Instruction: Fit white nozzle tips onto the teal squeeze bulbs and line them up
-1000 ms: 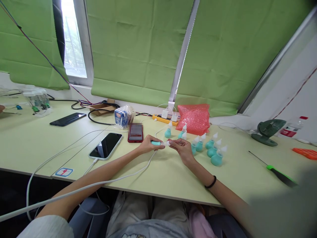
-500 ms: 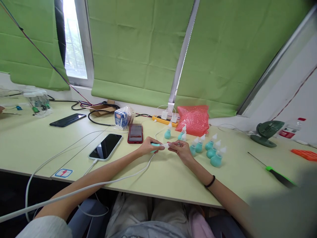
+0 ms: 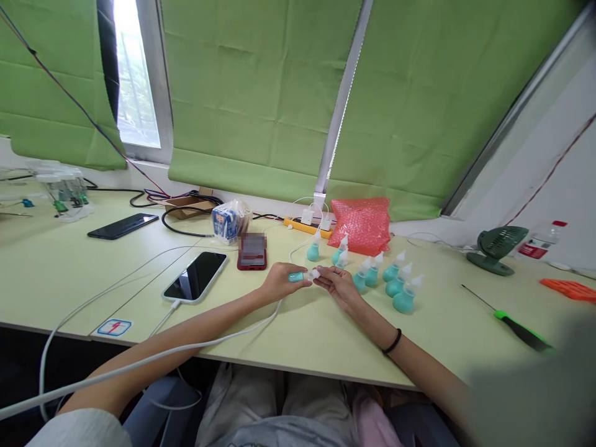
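My left hand [image 3: 278, 282] is closed round the teal bulb [image 3: 295, 277] of a small squeeze bottle, held just above the pale green table [image 3: 326, 329]. My right hand [image 3: 339, 284] pinches the white nozzle tip [image 3: 315, 273] of that same bottle, so the two hands meet at it. Several more teal bulbs with white nozzles [image 3: 393, 287] stand on the table right beside my right hand.
A white phone [image 3: 195, 276] on a charging cable and a red phone [image 3: 252, 251] lie left of my hands. A pink bubble-wrap bag [image 3: 365, 223] and a power strip [image 3: 307, 225] sit behind. A green-handled screwdriver [image 3: 512, 323], a small fan [image 3: 496, 248] and a black phone [image 3: 121, 225] lie further out.
My hands have drawn closer together on the bottle, and the teal bulb shows less between my left fingers. The camera view has shifted slightly.
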Demonstrator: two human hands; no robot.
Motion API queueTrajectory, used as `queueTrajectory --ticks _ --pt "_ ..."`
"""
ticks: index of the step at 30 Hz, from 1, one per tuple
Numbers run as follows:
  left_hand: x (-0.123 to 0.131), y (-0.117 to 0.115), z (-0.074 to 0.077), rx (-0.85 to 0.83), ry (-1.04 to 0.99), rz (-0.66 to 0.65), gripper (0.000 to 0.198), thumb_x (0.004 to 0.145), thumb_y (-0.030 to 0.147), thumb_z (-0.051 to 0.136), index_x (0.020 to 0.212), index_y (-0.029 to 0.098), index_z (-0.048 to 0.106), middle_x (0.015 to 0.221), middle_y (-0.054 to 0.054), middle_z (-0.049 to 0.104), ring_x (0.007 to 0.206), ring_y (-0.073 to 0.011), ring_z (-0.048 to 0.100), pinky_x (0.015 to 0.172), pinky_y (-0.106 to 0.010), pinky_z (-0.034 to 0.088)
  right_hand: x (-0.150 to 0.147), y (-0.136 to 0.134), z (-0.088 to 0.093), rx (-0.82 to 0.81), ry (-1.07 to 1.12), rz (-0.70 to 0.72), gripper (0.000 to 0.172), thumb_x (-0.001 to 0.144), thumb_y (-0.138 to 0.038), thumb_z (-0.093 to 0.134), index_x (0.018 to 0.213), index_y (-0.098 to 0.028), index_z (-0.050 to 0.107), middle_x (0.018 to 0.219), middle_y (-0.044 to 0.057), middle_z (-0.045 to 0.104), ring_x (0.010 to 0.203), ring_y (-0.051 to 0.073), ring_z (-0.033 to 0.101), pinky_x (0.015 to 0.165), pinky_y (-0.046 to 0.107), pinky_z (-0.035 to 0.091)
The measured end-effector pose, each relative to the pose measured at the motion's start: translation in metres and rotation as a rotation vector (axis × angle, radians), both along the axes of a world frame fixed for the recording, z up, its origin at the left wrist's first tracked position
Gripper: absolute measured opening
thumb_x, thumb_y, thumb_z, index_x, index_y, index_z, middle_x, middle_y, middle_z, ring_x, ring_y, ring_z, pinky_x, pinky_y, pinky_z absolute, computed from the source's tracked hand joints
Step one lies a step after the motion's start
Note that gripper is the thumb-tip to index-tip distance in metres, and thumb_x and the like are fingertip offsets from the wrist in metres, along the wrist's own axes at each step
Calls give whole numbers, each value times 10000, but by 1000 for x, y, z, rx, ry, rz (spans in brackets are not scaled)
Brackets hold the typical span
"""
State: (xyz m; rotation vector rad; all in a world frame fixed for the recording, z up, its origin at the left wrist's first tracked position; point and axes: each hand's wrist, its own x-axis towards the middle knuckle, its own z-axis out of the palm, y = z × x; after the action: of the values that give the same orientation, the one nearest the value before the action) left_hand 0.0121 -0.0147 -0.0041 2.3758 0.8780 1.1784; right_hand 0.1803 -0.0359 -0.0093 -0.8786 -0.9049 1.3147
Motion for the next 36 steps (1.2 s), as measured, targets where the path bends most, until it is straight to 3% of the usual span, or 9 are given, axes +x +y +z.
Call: queueTrajectory --ticks 9,16,22,30,36 --pt "6 -4 -10 220 22 128 359 724 433 472 918 158 596 705 -56 612 618 -120 547 568 -202 373 -3 1 -1 -14 86 32 144 555 -246 676 600 -162 569 674 16 653 683 157 616 694 284 502" --pt "6 -1 -12 462 233 226 331 766 416 405 897 173 588 644 -49 582 604 -127 536 526 -214 351 -4 -1 -2 -46 45 35 153 549 -238 684 588 -155 561 655 26 652 676 169 618 712 303 502" --pt "0 4 -6 675 393 169 322 806 387 341 903 168 555 622 -41 549 590 -124 520 512 -222 340 -2 -4 -1 -117 15 65 166 530 -232 699 594 -151 569 625 17 646 622 158 620 675 272 510" --pt "3 5 -6 692 403 178 330 812 383 334 914 155 551 620 -44 548 595 -127 520 525 -225 342 0 -5 2 -111 -35 71 184 540 -257 688 604 -154 550 659 16 636 646 171 617 595 288 511" --pt "-1 8 -2 471 233 98 359 749 447 423 908 168 583 643 -39 575 593 -113 525 529 -201 354 -2 -5 9 -6 -156 -33 224 508 -270 702 552 -141 524 594 16 624 599 165 615 634 300 505"
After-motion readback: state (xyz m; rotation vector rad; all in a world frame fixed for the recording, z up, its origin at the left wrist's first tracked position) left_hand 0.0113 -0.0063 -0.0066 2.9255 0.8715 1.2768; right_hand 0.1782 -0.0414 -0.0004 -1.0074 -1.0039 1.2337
